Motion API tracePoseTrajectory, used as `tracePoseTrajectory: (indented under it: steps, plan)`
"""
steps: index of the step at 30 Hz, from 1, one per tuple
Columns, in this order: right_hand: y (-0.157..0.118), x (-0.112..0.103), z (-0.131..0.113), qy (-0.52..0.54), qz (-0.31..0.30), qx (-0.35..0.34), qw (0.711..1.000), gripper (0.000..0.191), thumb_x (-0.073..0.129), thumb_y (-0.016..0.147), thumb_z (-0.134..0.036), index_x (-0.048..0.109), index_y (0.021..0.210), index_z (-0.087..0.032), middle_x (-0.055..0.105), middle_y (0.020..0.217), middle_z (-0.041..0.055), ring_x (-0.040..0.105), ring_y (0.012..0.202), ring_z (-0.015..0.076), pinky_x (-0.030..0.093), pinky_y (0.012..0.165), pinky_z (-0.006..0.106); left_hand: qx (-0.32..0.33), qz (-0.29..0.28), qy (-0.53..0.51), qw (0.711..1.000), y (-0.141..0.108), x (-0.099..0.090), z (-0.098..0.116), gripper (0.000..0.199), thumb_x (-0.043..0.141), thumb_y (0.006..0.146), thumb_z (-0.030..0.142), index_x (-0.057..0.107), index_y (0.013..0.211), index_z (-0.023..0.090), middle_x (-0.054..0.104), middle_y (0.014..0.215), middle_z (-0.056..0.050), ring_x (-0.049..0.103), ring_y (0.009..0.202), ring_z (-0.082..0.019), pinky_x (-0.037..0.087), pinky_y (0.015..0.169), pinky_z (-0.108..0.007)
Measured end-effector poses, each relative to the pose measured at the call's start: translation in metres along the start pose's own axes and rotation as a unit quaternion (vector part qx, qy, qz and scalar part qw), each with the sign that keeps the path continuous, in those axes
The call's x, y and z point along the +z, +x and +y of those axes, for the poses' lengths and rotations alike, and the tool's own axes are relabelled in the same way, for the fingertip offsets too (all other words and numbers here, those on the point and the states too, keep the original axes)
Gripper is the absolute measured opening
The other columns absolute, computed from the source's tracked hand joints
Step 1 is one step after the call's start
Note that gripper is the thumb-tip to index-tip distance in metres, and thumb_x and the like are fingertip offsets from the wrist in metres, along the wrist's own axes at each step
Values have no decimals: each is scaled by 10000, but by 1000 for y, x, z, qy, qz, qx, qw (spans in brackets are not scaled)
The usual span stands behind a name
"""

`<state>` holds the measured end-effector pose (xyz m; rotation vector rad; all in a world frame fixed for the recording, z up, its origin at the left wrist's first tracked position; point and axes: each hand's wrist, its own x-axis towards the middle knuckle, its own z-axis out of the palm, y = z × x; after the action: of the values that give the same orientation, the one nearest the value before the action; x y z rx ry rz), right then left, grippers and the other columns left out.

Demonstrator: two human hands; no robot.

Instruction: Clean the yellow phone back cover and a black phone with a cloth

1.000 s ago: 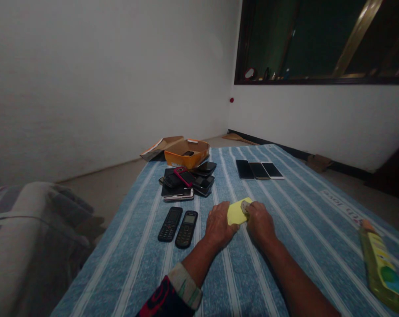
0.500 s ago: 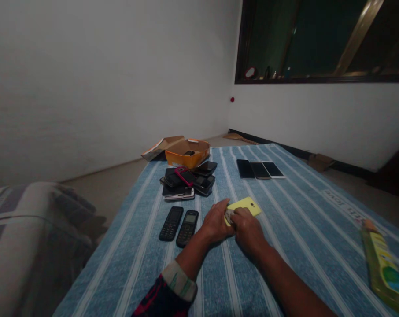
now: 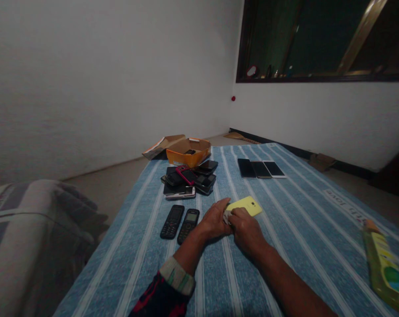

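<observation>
A yellow-backed smartphone [image 3: 247,205] lies back up on the striped cloth, its camera end pointing away to the right. My left hand [image 3: 216,220] is closed on the phone's near end. In my right hand [image 3: 247,229], a small crumpled greyish cloth [image 3: 226,215] is pinched and pressed on the phone's back. My fingers hide the phone's lower part and much of the cloth. Two black keypad phones, one [image 3: 172,221] farther left and one [image 3: 188,225] by my left wrist, lie side by side.
Several phones are piled [image 3: 188,178] before an open orange cardboard box [image 3: 186,155]. Three smartphones [image 3: 261,169] lie in a row at the far right. A bottle of yellow-green liquid [image 3: 384,268] is at the right edge. Blue striped cloth [image 3: 146,273] covers the surface.
My right hand and the small cloth have shifted slightly left across the phone's back. My left hand still holds the phone. The whole view has moved a little.
</observation>
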<state>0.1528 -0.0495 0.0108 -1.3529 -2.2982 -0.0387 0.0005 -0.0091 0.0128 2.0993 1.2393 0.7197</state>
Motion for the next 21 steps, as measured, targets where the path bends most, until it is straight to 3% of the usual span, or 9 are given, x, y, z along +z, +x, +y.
tracePoseTrajectory:
  steps: [6, 15, 21]
  plan:
    - [9, -1, -4, -29, 2, -1, 1000, 156, 548, 896, -99, 687, 856, -158, 630, 889, 77, 507, 892, 212, 367, 715, 300, 5, 6, 37, 999, 1, 1, 3, 916, 778, 540, 198, 429, 1384, 136, 537, 1372, -156, 499, 1270, -339, 368, 1109, -494]
    - [10, -9, -6, -43, -48, 25, 998, 160, 540, 907, -107, 694, 898, -151, 639, 930, 85, 519, 917, 212, 375, 724, 298, 12, 7, 35, 999, 0, 0, 3, 921, 800, 531, 193, 436, 1376, 146, 515, 1394, -156, 486, 1289, -325, 368, 1113, -472]
    - [14, -8, -3, -54, -33, 45, 997, 163, 527, 918, -121, 685, 907, -156, 638, 939, 87, 515, 923, 216, 372, 739, 299, 13, 13, 34, 999, 1, 2, 1, 940, 820, 515, 200, 433, 1370, 137, 539, 1362, -155, 513, 1252, -320, 396, 1087, -470]
